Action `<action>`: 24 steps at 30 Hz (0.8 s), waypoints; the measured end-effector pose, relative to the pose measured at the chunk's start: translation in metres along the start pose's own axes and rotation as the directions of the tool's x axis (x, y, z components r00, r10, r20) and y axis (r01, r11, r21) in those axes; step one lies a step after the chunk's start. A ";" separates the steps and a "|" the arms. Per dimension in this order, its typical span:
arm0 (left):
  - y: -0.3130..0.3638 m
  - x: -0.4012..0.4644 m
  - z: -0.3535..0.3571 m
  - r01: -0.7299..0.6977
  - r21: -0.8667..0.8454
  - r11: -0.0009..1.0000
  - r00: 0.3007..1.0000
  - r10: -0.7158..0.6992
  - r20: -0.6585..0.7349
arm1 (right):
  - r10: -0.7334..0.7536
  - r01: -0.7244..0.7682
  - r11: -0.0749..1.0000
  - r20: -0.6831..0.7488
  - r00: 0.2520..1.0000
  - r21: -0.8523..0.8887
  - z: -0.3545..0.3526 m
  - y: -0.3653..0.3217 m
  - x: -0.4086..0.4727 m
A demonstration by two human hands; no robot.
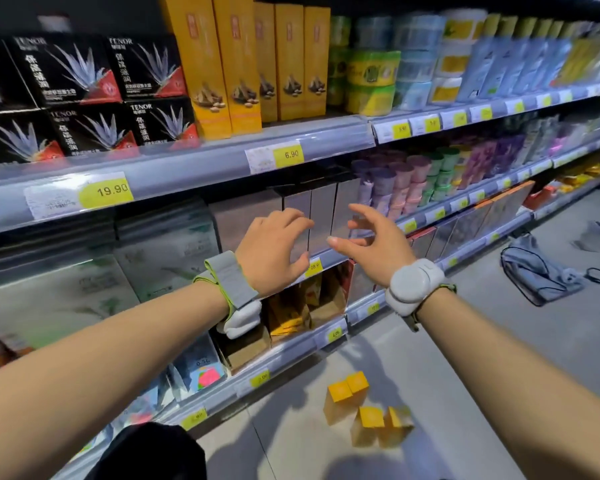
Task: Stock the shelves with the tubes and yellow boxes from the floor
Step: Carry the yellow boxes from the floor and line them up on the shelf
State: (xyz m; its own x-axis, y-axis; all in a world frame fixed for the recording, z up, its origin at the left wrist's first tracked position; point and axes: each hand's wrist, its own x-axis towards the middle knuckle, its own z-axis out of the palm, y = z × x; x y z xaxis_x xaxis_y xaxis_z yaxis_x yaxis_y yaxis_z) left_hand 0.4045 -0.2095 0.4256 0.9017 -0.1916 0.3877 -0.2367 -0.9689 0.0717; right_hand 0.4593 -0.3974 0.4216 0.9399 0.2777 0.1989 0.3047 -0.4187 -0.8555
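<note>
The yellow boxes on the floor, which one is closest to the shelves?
The top yellow box of the floor bunch, leaning against another. It sits nearest the bottom shelf edge; the others lie farther out.

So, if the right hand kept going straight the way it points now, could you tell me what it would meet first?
Most likely the silver boxes on the second shelf: the right hand, fingers spread and empty, points at them. Depth is unclear, so the gap is hard to judge.

Four yellow boxes on the floor, five tall yellow boxes shelved, two hands
</note>
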 end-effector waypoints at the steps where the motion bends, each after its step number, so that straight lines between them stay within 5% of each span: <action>1: 0.002 -0.002 0.006 0.004 -0.008 1.000 1.000 -0.004 0.020 | 0.014 -0.014 1.000 -0.001 1.000 0.005 0.002 0.007 -0.002; 24: 0.025 -0.036 0.152 0.069 -0.264 0.962 0.945 0.022 0.327 | 0.360 -0.354 0.929 0.038 0.932 -0.110 0.054 0.157 -0.039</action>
State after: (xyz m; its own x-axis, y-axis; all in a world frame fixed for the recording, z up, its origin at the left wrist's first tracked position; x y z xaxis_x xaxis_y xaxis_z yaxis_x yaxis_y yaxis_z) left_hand 0.4212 -0.2507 0.2737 0.9651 -0.2534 0.0668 -0.2608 -0.9041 0.3386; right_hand 0.4625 -0.4269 0.2539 0.9800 0.1412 -0.1405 -0.0325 -0.5825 -0.8122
